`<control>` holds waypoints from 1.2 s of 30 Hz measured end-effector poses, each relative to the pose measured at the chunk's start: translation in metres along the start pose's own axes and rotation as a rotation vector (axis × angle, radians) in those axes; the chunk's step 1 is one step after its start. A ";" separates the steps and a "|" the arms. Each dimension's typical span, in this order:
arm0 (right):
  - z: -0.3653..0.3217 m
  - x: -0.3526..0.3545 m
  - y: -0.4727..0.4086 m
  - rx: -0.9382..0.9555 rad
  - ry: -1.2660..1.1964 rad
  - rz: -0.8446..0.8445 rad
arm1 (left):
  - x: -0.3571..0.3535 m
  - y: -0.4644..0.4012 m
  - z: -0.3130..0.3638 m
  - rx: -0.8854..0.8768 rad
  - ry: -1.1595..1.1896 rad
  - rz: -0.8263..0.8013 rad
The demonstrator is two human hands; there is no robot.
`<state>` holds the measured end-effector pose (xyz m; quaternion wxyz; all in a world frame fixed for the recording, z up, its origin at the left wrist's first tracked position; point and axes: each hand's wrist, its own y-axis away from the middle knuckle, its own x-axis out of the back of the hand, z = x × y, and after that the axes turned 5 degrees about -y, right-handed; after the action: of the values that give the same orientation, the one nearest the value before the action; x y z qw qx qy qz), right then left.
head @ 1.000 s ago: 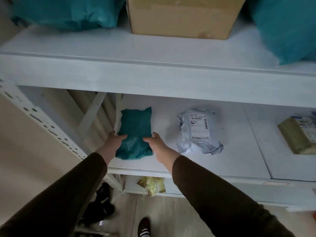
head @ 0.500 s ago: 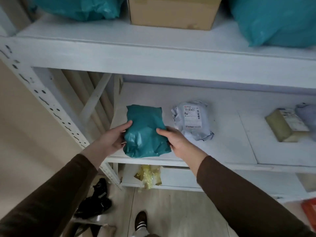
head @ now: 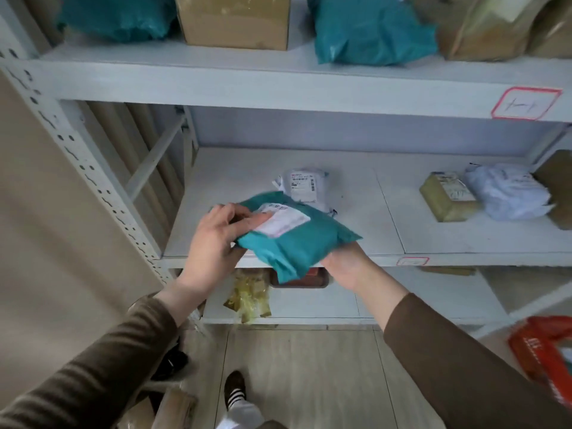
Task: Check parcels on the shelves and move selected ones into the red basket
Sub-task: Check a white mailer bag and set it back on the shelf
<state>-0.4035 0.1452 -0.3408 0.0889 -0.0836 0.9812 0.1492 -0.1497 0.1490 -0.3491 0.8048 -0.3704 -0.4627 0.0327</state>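
White metal shelving unit (head: 278, 88) is filling most of the frame, its perforated upright running down the left side. Top shelf, along the upper edge: two teal bags (head: 368, 29), a cardboard box (head: 235, 20) sitting between them, and tan parcels at upper right. Middle shelf: a grey-white mailer (head: 305, 187) is lying near the centre just behind the hands; well to the right a tan block-shaped parcel (head: 447, 196) is sitting just beside a white crumpled bag (head: 507, 196). Lower shelf: a yellow plastic packet (head: 249, 297) is hanging over the front edge. Red basket (head: 544, 363) is showing at the lower right edge, partly cut off. Centre of frame: the teal parcel (head: 297, 243) is being held off the shelf, over its front edge, tilted, white label (head: 283, 221) facing up. Left hand (head: 213, 243) is gripping its left end, fingers curled over the top near the label, thumb underneath. Right hand (head: 346, 267) is supporting the lower right corner from below, fingers hidden under the parcel, so their curl can't be told. One shoe (head: 234, 390) is showing on the wood floor at bottom centre.
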 end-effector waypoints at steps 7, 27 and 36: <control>0.000 0.021 0.026 -0.256 -0.405 -0.150 | 0.008 0.007 0.004 -0.284 -0.280 0.184; 0.066 -0.095 -0.090 -0.191 -0.120 -0.013 | -0.040 0.059 -0.057 1.360 1.223 0.069; 0.074 -0.130 -0.161 -0.324 -0.199 0.216 | -0.069 0.012 -0.145 1.512 1.074 0.087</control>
<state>-0.2359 0.0338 -0.4292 0.1544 0.0237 0.9340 0.3214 -0.0744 0.0489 -0.4497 0.9368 0.2702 0.1306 0.1798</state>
